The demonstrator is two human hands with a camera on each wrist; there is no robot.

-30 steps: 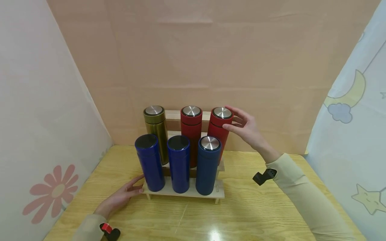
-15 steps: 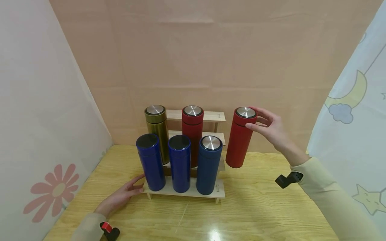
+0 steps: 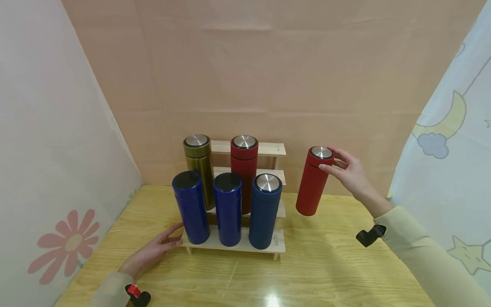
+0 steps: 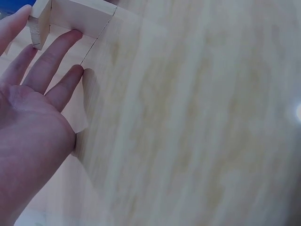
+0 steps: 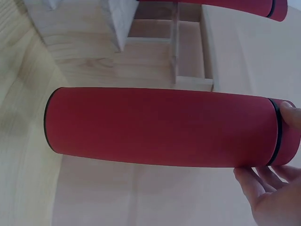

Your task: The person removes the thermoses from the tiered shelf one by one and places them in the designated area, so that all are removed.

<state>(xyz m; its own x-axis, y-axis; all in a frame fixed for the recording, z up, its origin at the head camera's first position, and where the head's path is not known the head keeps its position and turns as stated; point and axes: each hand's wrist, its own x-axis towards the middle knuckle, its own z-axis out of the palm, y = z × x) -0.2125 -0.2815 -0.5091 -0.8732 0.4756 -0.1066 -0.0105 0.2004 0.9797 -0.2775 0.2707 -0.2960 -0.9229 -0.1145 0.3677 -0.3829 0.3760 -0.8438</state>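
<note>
My right hand [image 3: 350, 174] holds a red thermos [image 3: 312, 187] around its upper end, thumb and fingers on opposite sides near the silver lid. The thermos leans slightly, right of the wooden stepped rack [image 3: 279, 246], its base close over the table. Spread, fairly straight fingers of my left hand [image 3: 151, 251] touch the rack's front left corner, also seen as a pale wooden piece [image 4: 75, 19] in the left wrist view. On the rack's lowest step stand two glossy blue thermoses [image 3: 192, 213] and a matte blue one [image 3: 264, 215]. Behind them are a gold thermos [image 3: 201, 170] and another red thermos [image 3: 244, 170].
The upper two steps of the rack [image 3: 272, 149] rise behind the bottles. A light wooden table [image 3: 307, 264] lies under everything. A plain tan backdrop [image 3: 245, 64] closes the rear, with patterned white sheets at the left [image 3: 42, 140] and right [image 3: 437, 187].
My right hand has taken the red thermos off the rack and moved it to the right, then slightly lower. My left hand has stayed at the rack's corner.
</note>
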